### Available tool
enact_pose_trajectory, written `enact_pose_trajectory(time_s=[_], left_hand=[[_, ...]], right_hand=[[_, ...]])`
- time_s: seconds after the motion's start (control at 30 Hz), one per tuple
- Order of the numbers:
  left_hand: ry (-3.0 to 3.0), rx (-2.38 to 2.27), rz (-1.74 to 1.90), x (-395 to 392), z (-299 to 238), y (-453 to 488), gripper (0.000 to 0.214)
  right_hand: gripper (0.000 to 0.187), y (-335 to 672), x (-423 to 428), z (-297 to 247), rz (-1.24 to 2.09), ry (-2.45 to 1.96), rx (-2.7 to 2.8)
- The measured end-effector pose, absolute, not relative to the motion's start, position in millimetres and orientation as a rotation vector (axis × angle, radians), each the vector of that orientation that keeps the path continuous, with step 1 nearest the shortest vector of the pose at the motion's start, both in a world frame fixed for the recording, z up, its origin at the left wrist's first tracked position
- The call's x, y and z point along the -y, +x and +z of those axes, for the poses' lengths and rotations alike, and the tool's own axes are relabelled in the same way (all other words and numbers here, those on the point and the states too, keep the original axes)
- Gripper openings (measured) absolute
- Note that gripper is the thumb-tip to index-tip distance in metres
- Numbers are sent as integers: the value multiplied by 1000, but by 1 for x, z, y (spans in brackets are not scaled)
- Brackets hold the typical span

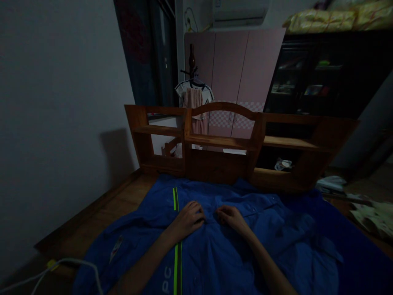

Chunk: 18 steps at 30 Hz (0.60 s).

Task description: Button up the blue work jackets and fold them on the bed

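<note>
A blue jacket point(196, 262) lies spread out in front of me, with a yellow-green stripe and pale letters on its left part. My left hand point(192, 215) rests on the fabric near the middle, fingers curled and closed on the cloth. Just to its right, my right hand point(229, 215) has thumb and fingers pinched together at a fold of the same jacket. A small gap of creased cloth separates the two hands. Dim light hides the exact spot that each set of fingertips grips.
Beyond the jacket stands a wooden headboard point(221, 141) with open shelves. A darker blue sheet point(353, 254) lies at the right. At the lower left runs a white cable point(76, 261), beside a plain wall point(67, 123). Pink wardrobe doors point(229, 65) are at the back.
</note>
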State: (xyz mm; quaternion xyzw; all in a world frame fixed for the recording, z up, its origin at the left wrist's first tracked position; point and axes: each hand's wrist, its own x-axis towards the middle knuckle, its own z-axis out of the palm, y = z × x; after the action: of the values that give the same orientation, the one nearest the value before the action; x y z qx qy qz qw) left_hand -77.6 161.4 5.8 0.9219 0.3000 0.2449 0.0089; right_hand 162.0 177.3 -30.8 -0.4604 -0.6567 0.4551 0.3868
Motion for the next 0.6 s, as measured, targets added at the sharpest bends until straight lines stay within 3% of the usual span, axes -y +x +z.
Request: enact_pose_trajectory(time_s=[0.6], left_hand=[[2896,-962,699,-159,4,-77,16]], right_hand=[[25,158,-175,-38,1018,-1222,1696]])
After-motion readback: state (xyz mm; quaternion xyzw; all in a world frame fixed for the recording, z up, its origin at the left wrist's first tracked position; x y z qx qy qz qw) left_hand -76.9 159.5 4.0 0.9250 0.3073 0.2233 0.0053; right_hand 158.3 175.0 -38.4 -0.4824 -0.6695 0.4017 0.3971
